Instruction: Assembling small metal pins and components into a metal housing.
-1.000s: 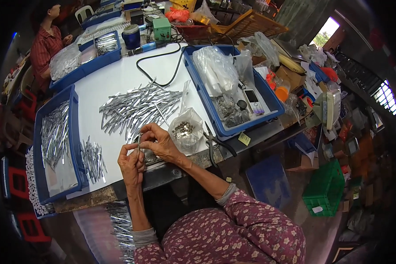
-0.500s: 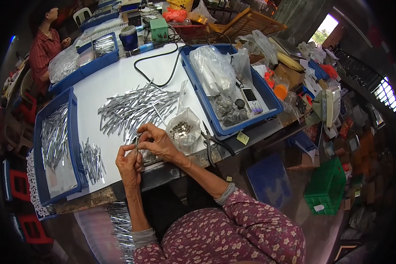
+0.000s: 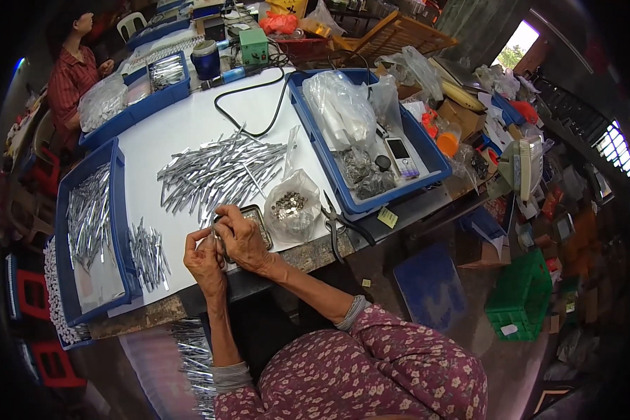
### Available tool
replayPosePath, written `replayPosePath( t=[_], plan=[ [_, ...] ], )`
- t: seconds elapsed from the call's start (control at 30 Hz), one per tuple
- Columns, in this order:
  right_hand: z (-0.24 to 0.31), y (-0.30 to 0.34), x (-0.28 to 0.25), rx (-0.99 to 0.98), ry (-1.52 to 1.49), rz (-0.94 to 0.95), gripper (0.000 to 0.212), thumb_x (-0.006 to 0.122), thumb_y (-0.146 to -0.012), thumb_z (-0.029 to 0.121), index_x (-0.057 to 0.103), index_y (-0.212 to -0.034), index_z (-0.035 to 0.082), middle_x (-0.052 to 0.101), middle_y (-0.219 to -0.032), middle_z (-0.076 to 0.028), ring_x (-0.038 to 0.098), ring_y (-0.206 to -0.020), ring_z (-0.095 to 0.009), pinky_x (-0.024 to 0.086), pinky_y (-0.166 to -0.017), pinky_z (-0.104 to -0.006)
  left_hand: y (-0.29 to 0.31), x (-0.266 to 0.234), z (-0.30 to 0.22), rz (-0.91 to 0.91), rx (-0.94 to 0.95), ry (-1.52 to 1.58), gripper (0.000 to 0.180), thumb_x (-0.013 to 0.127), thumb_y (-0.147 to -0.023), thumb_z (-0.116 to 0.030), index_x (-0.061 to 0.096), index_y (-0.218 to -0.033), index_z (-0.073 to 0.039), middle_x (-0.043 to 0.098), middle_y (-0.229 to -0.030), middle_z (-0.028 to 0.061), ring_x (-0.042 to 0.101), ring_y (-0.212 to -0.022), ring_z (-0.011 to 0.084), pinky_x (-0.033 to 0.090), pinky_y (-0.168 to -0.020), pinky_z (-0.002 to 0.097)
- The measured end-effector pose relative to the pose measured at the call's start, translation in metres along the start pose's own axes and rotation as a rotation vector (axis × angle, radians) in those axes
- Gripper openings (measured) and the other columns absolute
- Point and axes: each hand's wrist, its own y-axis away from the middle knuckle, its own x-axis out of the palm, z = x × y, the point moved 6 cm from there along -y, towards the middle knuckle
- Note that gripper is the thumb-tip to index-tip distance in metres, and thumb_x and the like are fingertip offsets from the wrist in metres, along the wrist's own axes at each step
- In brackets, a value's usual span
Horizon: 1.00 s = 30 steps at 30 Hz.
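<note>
My left hand [image 3: 206, 264] and my right hand [image 3: 246, 242] meet over the table's front edge, fingers closed in pinches that touch each other. Whatever is between the fingertips is too small and covered to make out. Just beyond them, a heap of thin silvery metal strips [image 3: 217, 168] spreads over the white tabletop. A small metal tin [image 3: 262, 227] shows partly behind my right hand. To its right sits an open clear plastic bag [image 3: 292, 224] with small round metal pieces [image 3: 288, 204] inside. Pliers [image 3: 337, 225] lie at the edge, right of the bag.
At the left stands a blue tray [image 3: 122, 231] of metal strips, with a smaller pile [image 3: 147, 255] beside it. A blue tray [image 3: 399, 203] at the right holds plastic bags and a phone [image 3: 401, 157]. A black cable [image 3: 248, 134] crosses the back. Another person [image 3: 73, 80] is far left.
My right hand has drawn slightly left and down, closer over my left hand, so the tin behind it shows more. Both hands stay pinched together.
</note>
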Motion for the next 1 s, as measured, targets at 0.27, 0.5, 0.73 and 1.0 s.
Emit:
replayPosePath(
  t=[0.27, 0.5, 0.73, 1.0],
  plan=[
    [0.004, 0.003, 0.005, -0.052, -0.006, 0.004, 0.024, 0.054, -0.081, 0.007, 0.047, -0.101, -0.004, 0.059, -0.068, -0.015, 0.061, -0.06, -0.026, 0.047, -0.052, -0.0328, -0.001, -0.001, -0.001, 0.031, -0.003, 0.091, 0.011, 0.053, -0.087, -0.01, 0.049, -0.092, -0.001, 0.045, -0.054, -0.0019, 0.031, -0.04, 0.0011, 0.019, -0.035, 0.0172],
    [0.001, 0.001, 0.009, -0.022, 0.009, -0.052, 0.022, 0.054, -0.083, 0.008, 0.047, -0.099, -0.004, 0.055, -0.063, -0.012, 0.057, -0.054, -0.023, 0.044, -0.049, -0.0321, -0.001, -0.002, 0.003, 0.063, -0.055, 0.202, 0.011, 0.052, -0.087, -0.007, 0.048, -0.094, 0.0, 0.046, -0.055, -0.0009, 0.029, -0.038, 0.0005, 0.018, -0.034, 0.0161],
    [-0.007, -0.004, 0.01, 0.167, -0.189, 0.092, 0.023, 0.052, -0.087, 0.014, 0.046, -0.1, -0.003, 0.053, -0.061, -0.007, 0.053, -0.051, -0.013, 0.042, -0.046, -0.0276, 0.001, 0.002, -0.003, 0.096, -0.077, 0.248, 0.015, 0.053, -0.086, -0.007, 0.048, -0.098, 0.0, 0.049, -0.059, 0.001, 0.03, -0.039, 0.0008, 0.019, -0.034, 0.0151],
    [-0.016, -0.004, 0.012, 0.273, -0.363, 0.146, 0.026, 0.052, -0.087, 0.017, 0.046, -0.102, -0.003, 0.05, -0.062, -0.003, 0.047, -0.053, -0.007, 0.039, -0.047, -0.0221, -0.001, -0.002, 0.0, 0.075, -0.076, 0.294, 0.017, 0.053, -0.086, -0.007, 0.048, -0.1, 0.0, 0.048, -0.059, 0.0017, 0.03, -0.04, 0.001, 0.019, -0.034, 0.0148]
  ],
)
